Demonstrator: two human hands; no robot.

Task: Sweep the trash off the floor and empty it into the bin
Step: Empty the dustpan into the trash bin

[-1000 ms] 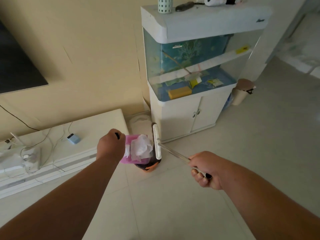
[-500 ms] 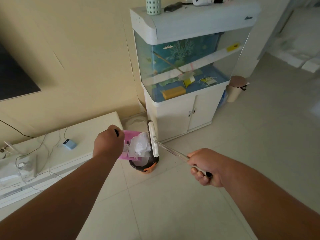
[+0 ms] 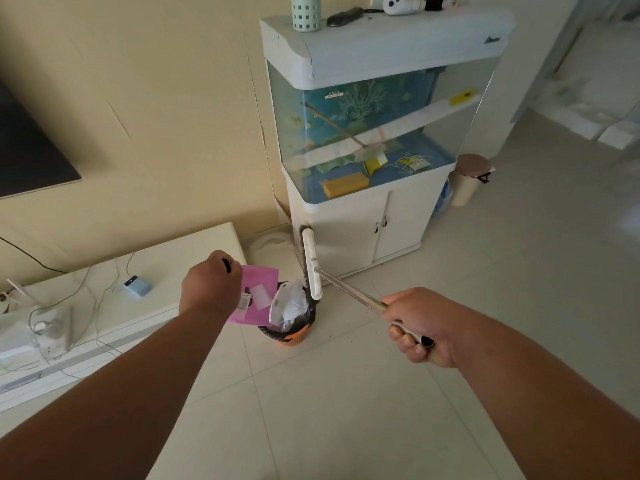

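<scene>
We held the dustpan (image 3: 260, 295) in our left hand (image 3: 210, 285), fist closed on its handle, the pink pan tipped over the bin (image 3: 290, 330) at centre frame. Our right hand (image 3: 420, 325) was clenched round the broom (image 3: 346, 289) shaft, whose long axis ran up-left from the fist to the white head, which stood on end just right of the bin's mouth. The trash (image 3: 289, 304), a crumpled white bag, sat half over the bin's rim, between pan and broom head. The left hand was nearer it. We judged the emptying nearly done: the broom needed only to push the bag leftward and down into the bin.
</scene>
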